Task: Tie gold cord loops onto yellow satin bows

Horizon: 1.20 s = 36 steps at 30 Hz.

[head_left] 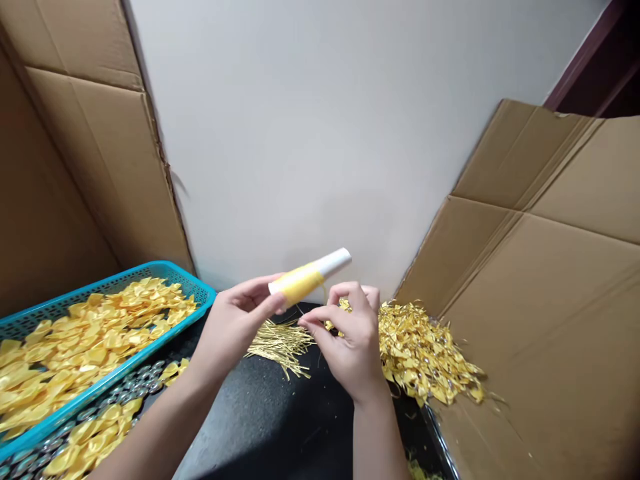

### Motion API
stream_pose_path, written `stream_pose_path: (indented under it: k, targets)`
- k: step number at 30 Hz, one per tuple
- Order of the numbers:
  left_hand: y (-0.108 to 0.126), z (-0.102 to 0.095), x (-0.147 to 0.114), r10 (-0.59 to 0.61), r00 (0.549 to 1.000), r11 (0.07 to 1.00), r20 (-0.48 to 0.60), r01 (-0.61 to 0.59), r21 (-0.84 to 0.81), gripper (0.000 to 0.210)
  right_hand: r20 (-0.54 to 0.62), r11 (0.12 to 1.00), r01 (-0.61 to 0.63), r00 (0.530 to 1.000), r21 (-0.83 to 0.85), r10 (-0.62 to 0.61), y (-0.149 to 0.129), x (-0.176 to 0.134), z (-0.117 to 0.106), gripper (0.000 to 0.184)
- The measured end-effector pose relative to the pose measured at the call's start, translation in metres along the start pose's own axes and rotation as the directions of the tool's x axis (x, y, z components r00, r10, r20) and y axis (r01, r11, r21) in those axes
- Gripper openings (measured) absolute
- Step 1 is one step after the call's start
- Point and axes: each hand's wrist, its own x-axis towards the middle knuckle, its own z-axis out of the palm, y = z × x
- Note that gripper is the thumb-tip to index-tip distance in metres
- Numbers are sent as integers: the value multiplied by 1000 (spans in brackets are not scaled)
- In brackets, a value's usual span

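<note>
My left hand (240, 313) grips a spool of yellow thread (300, 283) by its lower end. The spool tilts up to the right, and its bare white core sticks out at the top. Just right of it, my right hand (350, 327) is closed, thumb and forefinger pinched on what looks like a thin needle. A strand of yellow thread runs from the spool down toward those fingers. Beneath both hands, a bundle of thin gold strips (280, 347) lies on the black table (250, 420).
At left stands a teal basket (100, 393) of yellow fabric petals (100, 333). Beside it lie clear round beads (125, 383) and more petals (95, 433). A heap of gold petal pieces (425, 353) sits at right. Cardboard sheets (550, 300) and a pale wall (300, 133) enclose the table.
</note>
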Motion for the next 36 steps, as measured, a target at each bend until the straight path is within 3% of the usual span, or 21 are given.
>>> stream_pose_path:
  k: [2,5,10,13,16,19,20,21,22,24,25,26,27,28,31,33,36]
  targets:
    - [-8,-5,10,-42,997,991,-69,33,-127,48,63,1000,-1,998,12,0,3,-1,6,12]
    - [-17,-13,25,-165,984,939,-62,137,-315,40,220,993,-35,976,115,9,10,-4,24,12]
    - [-15,-17,33,-215,977,928,-11,201,-314,39,483,966,-177,873,188,66,9,-17,66,17]
    - [-12,-17,30,-224,975,937,1,216,-275,46,621,952,-293,764,92,175,2,-25,88,14]
    - [-11,-19,26,-224,974,950,8,220,-221,46,733,923,-381,642,50,225,6,-28,93,9]
    - [-11,-21,24,-195,981,971,-1,193,-141,47,867,880,-462,478,112,141,25,-25,73,12]
    - [-10,-22,23,-179,984,977,-10,177,-116,47,910,843,-514,408,158,78,32,-23,62,17]
    - [-10,-22,23,-162,987,983,-19,160,-92,48,935,744,-625,354,238,-3,40,-21,51,21]
    - [-10,-22,24,-148,989,987,-27,146,-70,48,909,638,-704,417,313,13,46,-19,41,26]
    - [-9,-22,24,-133,991,990,-29,132,-42,48,688,549,-712,658,438,305,54,-15,29,33]
    - [-9,-21,24,-127,992,991,-23,126,-33,48,540,558,-681,726,475,427,56,-13,27,39]
    - [-9,-20,24,-124,992,992,-12,124,-28,47,440,563,-653,757,506,483,57,-13,29,42]
    - [-9,-19,24,-124,992,992,1,124,-27,46,434,536,-641,767,549,473,58,-13,33,44]
    - [-9,-18,24,-131,991,991,20,132,-29,46,504,470,-649,761,599,408,59,-14,38,41]
    - [-11,-19,24,-187,977,980,100,193,-51,46,716,233,-728,682,645,147,68,-19,49,45]
    - [-11,-21,25,-222,962,969,158,235,-71,46,765,197,-766,636,612,100,77,-23,48,50]
    - [-11,-23,26,-260,942,959,211,278,-57,43,782,195,-788,611,584,126,90,-25,38,49]
